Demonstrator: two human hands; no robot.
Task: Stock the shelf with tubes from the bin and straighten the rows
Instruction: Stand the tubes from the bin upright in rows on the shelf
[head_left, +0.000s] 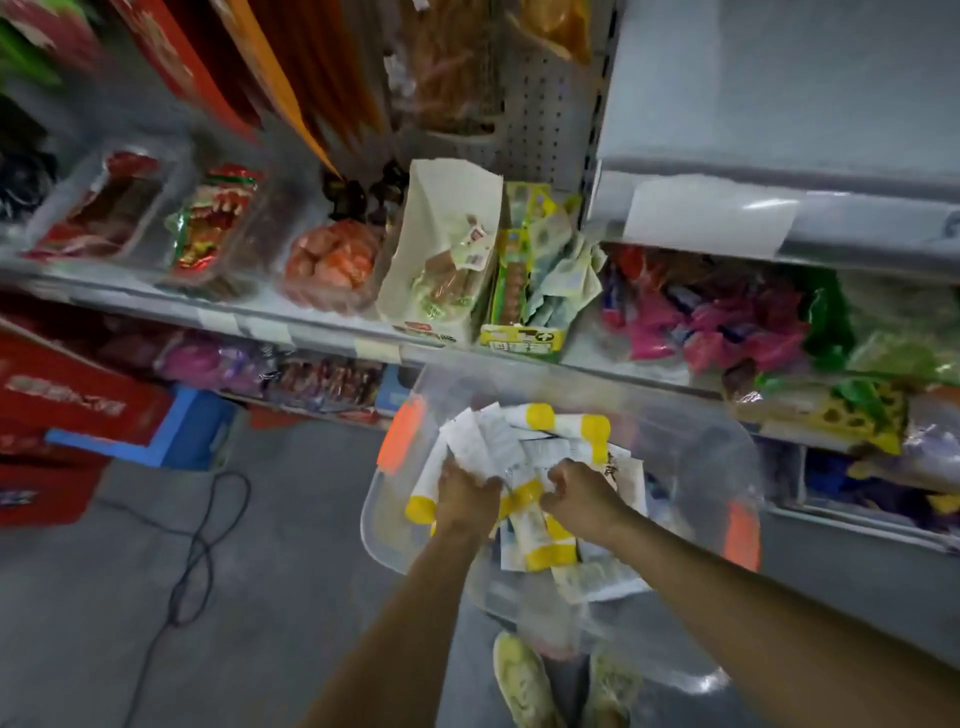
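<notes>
I'm seeing a shop aisle. Grey metal shelving (332, 338) is running left to right under a pegboard back panel (545, 114). Paper price tags (376, 349) are lining its front edge, packaged snacks (332, 265) are sitting beside open display boxes (441, 260), and red cartons (67, 400) are standing on the floor at near left.

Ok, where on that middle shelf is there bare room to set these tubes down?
A bare strip of shelf shows between the yellow-green carton and the pink packets. Left of that carton it is crowded, box beside tray. The bin is bare in its right half; the left hand and right hand grip tubes in its left half.
</notes>
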